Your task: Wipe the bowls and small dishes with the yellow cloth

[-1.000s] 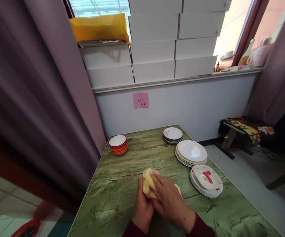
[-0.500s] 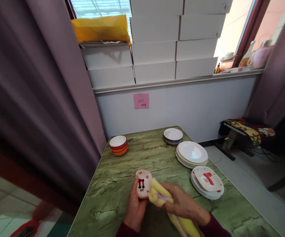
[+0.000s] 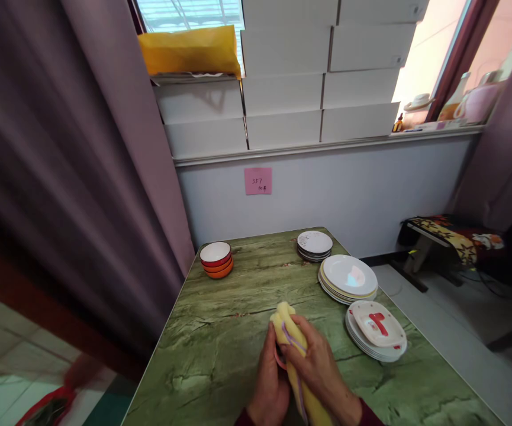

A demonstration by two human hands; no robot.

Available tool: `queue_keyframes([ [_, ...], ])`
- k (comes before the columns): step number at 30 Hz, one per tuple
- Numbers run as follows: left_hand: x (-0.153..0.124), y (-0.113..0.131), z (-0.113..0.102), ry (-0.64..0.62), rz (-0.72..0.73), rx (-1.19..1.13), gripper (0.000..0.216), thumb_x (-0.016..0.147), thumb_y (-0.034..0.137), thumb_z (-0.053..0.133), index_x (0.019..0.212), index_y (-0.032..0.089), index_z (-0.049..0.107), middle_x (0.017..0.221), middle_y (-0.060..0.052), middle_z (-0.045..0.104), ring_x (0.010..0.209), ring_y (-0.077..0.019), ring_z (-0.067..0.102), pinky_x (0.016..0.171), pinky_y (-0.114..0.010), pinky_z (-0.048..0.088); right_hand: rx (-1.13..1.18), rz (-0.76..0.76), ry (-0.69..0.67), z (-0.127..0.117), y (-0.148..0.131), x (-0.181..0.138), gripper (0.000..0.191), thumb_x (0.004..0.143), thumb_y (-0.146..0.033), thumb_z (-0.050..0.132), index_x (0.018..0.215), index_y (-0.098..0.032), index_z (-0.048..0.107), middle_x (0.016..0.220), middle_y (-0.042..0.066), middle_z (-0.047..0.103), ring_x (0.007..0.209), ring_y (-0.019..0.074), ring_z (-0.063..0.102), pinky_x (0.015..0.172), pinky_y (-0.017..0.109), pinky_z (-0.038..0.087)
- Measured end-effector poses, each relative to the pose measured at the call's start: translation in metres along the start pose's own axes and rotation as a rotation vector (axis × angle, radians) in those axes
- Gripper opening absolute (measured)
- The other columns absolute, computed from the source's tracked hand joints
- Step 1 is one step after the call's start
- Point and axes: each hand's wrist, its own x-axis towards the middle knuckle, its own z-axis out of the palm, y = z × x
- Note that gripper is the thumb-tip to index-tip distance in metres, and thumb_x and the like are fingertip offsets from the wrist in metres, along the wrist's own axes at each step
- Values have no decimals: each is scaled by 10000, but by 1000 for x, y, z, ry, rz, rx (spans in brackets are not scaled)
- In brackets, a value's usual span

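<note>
My left hand (image 3: 271, 378) is closed around a small pink-rimmed dish (image 3: 279, 360), now turned on edge and mostly hidden. My right hand (image 3: 315, 361) grips a yellow cloth (image 3: 287, 328) with a purple stripe and presses it over the dish. The cloth's tail hangs down between my wrists. Both hands are above the near middle of the green wood-patterned table (image 3: 211, 331).
Red and orange bowls (image 3: 217, 260) are stacked at the table's far left. Along the right edge stand stacks of small plates (image 3: 315, 244), large white plates (image 3: 351, 276) and a patterned square dish (image 3: 380, 323) on white plates. A purple curtain (image 3: 140, 148) borders the left.
The dish has tilted from facing me to on edge, and its printed face is now covered by the cloth. Both hands have come together slightly to the right.
</note>
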Motion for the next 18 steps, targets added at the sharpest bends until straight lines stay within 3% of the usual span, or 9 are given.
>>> queue_keyframes([
  [4, 5, 16, 5, 14, 71, 51, 331, 805, 393, 759, 1024, 144, 755, 968, -88, 775, 889, -220, 725, 901, -320, 545, -64, -179, -136, -10, 5, -2, 424, 823, -173, 554, 1239, -235, 607, 1226, 78, 664, 1139, 230, 620, 984, 348, 482],
  [8, 8, 35, 20, 52, 81, 117, 304, 763, 378, 796, 927, 128, 739, 770, -48, 750, 631, -166, 681, 723, -290, 563, -266, -354, -271, -26, 3, 5, 599, 695, -41, 498, 1255, -226, 605, 1325, 89, 613, 1224, 225, 566, 1032, 372, 442],
  [12, 6, 51, 33, 105, 188, 94, 221, 859, 296, 703, 1012, 138, 726, 832, -59, 768, 711, -175, 710, 730, -282, 575, -580, -361, -337, -47, -6, 15, 558, 727, -37, 520, 1210, -286, 646, 1287, 66, 633, 1132, 248, 602, 955, 392, 457],
  [15, 5, 59, 33, 215, 289, 112, 232, 894, 270, 671, 1101, 170, 705, 941, -53, 782, 796, -163, 725, 777, -298, 587, -824, -284, -260, -59, -5, 19, 463, 778, -27, 508, 1082, -316, 703, 1131, 61, 683, 934, 250, 637, 828, 388, 467],
  [18, 4, 59, 28, 223, 267, 129, 254, 905, 302, 666, 1128, 184, 696, 972, -51, 782, 782, -161, 723, 739, -301, 591, -833, -329, -40, -58, 1, 16, 546, 789, -6, 495, 1232, -286, 649, 1266, 107, 635, 1004, 273, 620, 850, 403, 465],
])
